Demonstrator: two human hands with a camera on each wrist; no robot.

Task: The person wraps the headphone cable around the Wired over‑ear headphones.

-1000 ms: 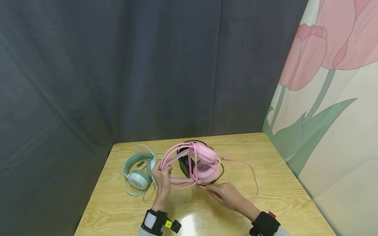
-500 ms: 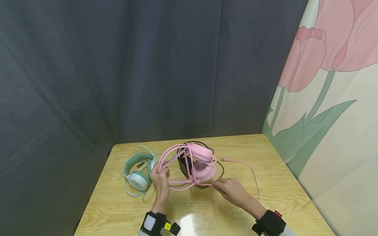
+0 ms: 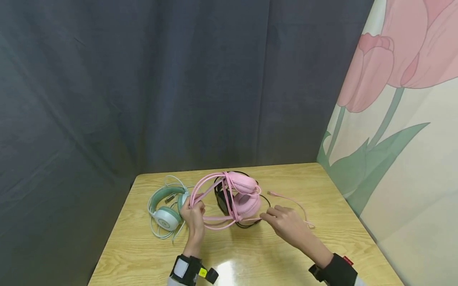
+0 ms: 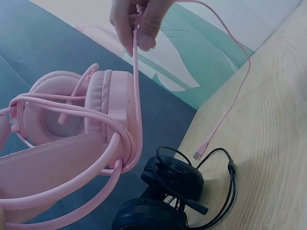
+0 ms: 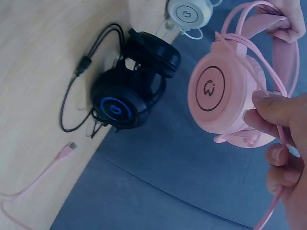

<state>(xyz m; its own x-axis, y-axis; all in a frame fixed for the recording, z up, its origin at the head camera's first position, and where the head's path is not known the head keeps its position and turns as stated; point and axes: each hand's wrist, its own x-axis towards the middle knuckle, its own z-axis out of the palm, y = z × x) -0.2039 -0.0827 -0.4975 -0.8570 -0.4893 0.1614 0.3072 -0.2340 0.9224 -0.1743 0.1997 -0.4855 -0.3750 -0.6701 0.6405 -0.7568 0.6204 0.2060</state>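
My left hand (image 3: 193, 216) grips the headband of a pink pair of headphones (image 3: 247, 204), held up above the table. Pink cable strands run along the band and wrap round it near the ear cups, as the left wrist view shows. To the right, my right hand (image 3: 286, 224) pinches the pink cable (image 4: 137, 81) between thumb and fingers, a short stretch from the cups. The cable's far end, with its USB plug (image 5: 67, 150), lies on the table. In the right wrist view, an ear cup (image 5: 209, 88) with a round logo faces the camera.
Black headphones (image 5: 112, 98) with a black cable lie on the table (image 3: 229, 258), partly behind the pink pair. White and green headphones (image 3: 168, 218) with a pale cable rest at the left. A dark curtain (image 3: 214, 99) hangs behind, and a tulip-painted wall (image 3: 411, 178) stands at the right.
My right hand has moved right, away from the pink headphones, with the cable in its fingers. The headphones have shifted slightly left, and the loose cable on the table has changed its curve.
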